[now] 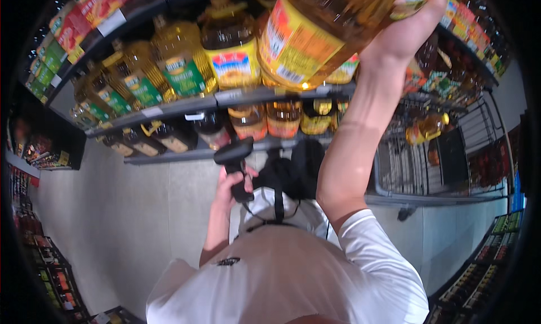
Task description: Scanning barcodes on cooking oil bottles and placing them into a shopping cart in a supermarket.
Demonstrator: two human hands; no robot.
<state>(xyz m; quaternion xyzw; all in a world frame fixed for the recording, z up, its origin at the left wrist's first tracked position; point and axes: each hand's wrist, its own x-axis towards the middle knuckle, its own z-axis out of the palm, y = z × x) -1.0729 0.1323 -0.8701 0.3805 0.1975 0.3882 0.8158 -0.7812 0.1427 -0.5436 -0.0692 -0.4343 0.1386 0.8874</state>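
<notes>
My right hand (405, 32) is raised at the upper right, gripping a large plastic bottle of cooking oil (304, 40) near its upper part; the bottle tilts, with its orange and yellow label facing me. Part of the fingers is hidden behind the bottle and the picture's edge. Low at the centre, my left hand (235, 182) is closed around the handle of a black handheld scanner-like device (239, 167). Behind the raised bottle, oil bottles with green labels (184, 76) and one with a yellow and blue label (232, 66) stand on the shelf.
A metal shopping cart (401, 167) stands at the right, with an oil bottle (427, 128) lying in it. The lower shelf (169, 158) holds dark bottles (173, 138) and orange-labelled jugs (284, 120). Packaged goods (101, 2) fill the upper shelf. More stocked racks (477, 277) line the aisle behind me.
</notes>
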